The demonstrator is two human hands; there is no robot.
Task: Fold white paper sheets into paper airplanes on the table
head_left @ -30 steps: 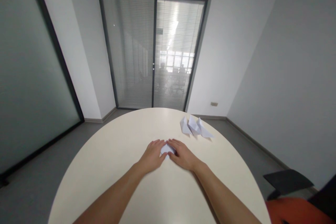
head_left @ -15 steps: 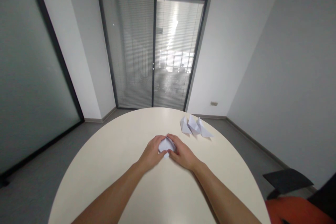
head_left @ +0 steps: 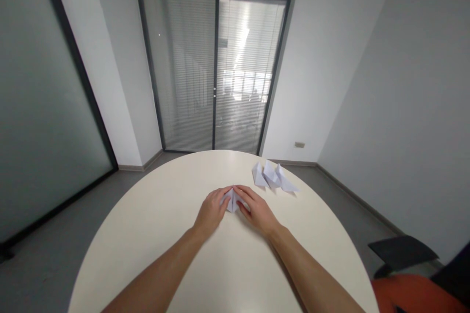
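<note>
A small piece of folded white paper point(head_left: 232, 203) is held between my two hands near the middle of the round table point(head_left: 161, 205). From the left, my left hand point(head_left: 213, 208) grips its edge between thumb and fingers. My right hand point(head_left: 255, 207) pinches the opposite side, with the fingertips of both hands meeting at the far point. A crease runs down the paper's centre. Parts of its sides are hidden under my fingers. Beyond my right hand stand three folded white paper shapes point(head_left: 271, 176) in a row, close together.
An orange chair seat point(head_left: 411, 293) with a black armrest point(head_left: 403, 252) is at the lower right, beside the table. Past the table's far edge is a glazed door point(head_left: 215, 122) with blinds, and a frosted glass panel point(head_left: 47, 107) lines the left side.
My thumbs have moved apart and slightly forward. The paper has gone from a rounded, open-looking form to a narrower one with a central crease showing. The three paper shapes have stayed put.
</note>
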